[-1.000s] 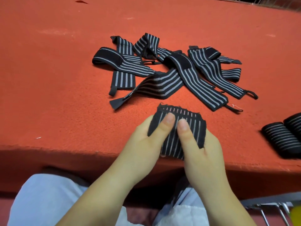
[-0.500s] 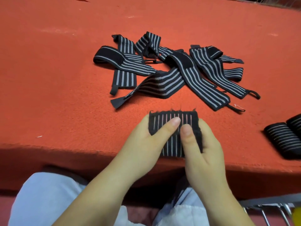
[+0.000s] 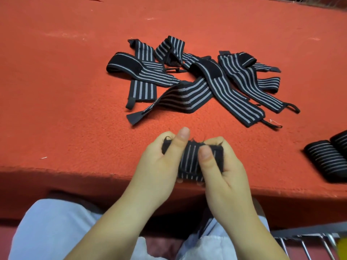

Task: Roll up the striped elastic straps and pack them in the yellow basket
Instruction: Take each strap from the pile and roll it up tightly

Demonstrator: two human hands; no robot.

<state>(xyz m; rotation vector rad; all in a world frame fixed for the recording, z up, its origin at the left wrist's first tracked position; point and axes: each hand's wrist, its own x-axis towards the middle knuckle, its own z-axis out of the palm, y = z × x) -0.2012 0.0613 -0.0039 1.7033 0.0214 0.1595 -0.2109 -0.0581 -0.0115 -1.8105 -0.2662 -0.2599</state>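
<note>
Strap in your hands: a black elastic strap (image 3: 191, 160) with thin grey lengthwise stripes, partly rolled into a short thick bundle; loose black threads fray from its far edge.
Position: you hold it at the near edge of the tabletop (image 3: 65, 109), just nearer you than the loose pile.
Left hand (image 3: 159, 166): your grip clasps the strap's left end, thumb laid up across the front of the roll, fingers curled behind it.
Right hand (image 3: 227, 171): your grip clasps the right end, thumb pressed on the striped face, fingers wrapped round the back.
Loose pile (image 3: 197, 81): several unrolled straps of the same black-and-grey pattern, crossed and overlapping at mid-tabletop; some show plain black patches at one end and thin black loops at the other.
Rolled straps (image 3: 326, 160): two finished rolls lie side by side, touching, at your right on the tabletop, well apart from the pile; the farther one is cut off by the frame edge.
Tabletop: covered in orange-red felt-like cloth that falls over the near edge.
Lower right corner: a metal wire rack (image 3: 308, 244) and a small yellow patch (image 3: 342, 248) at the frame edge; you cannot tell what the yellow belongs to.
Below: your lap in pale blue cloth (image 3: 52, 231).
</note>
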